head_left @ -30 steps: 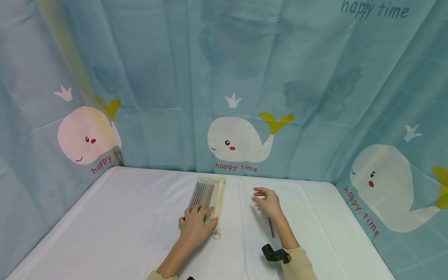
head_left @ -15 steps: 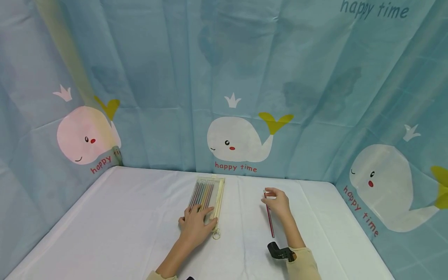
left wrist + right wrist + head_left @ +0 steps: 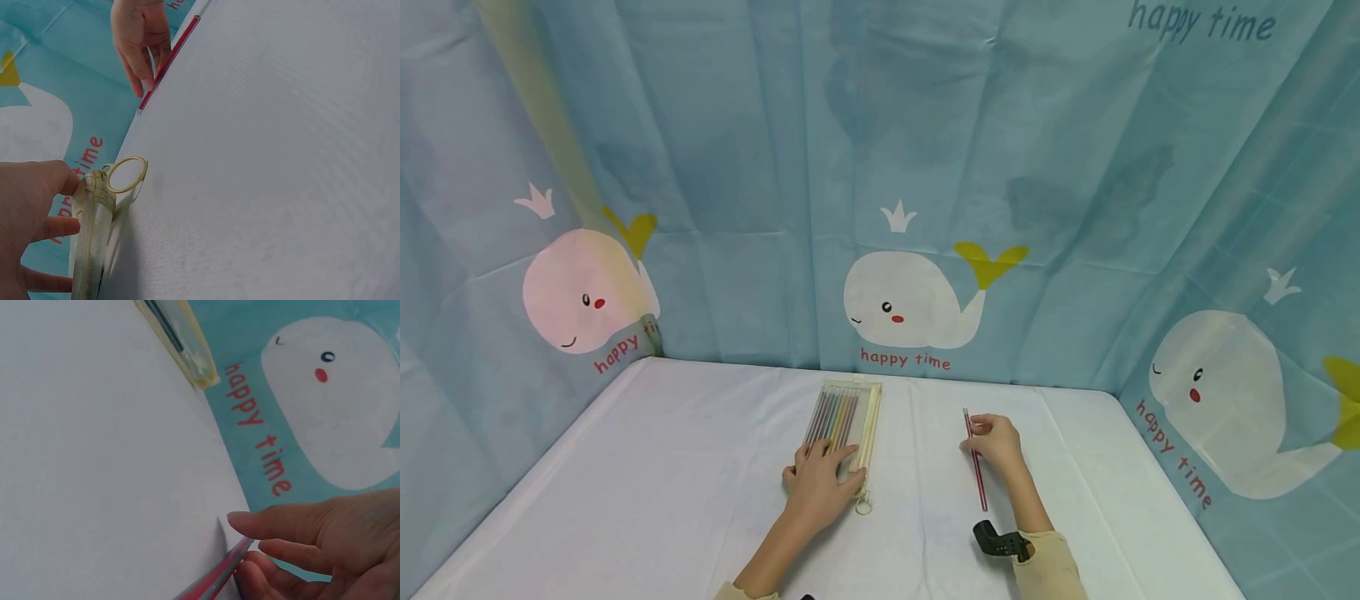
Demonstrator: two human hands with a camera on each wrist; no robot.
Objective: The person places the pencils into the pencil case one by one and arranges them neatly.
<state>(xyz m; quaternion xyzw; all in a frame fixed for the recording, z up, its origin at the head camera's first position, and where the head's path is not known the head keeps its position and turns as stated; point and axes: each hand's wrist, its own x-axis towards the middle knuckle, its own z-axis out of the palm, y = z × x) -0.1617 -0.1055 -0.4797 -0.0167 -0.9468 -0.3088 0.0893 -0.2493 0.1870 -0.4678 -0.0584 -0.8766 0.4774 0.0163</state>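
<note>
A clear pencil case (image 3: 874,412) with pale yellow trim lies on the table, several coloured pencils (image 3: 837,410) inside it. My left hand (image 3: 822,487) rests over its near half with fingers spread. In the left wrist view a yellow ring (image 3: 145,170) hangs at the end of the case's zip. To the right, a red pencil (image 3: 979,479) with a grey stripe lies lengthwise on the cloth. My right hand (image 3: 997,443) has thumb and fingers round its upper part; in the right wrist view the thumb (image 3: 244,523) is on one side, curled fingers (image 3: 255,575) on the other.
A white cloth (image 3: 647,483) covers the table. Blue curtains (image 3: 730,250) printed with whales stand along its back and sides. A black camera mount (image 3: 997,540) sits on my right wrist.
My right hand has moved right, then slightly nearer along the red pencil, and its thumb and fingers have come to the pencil. The left hand and the pencil case stay put.
</note>
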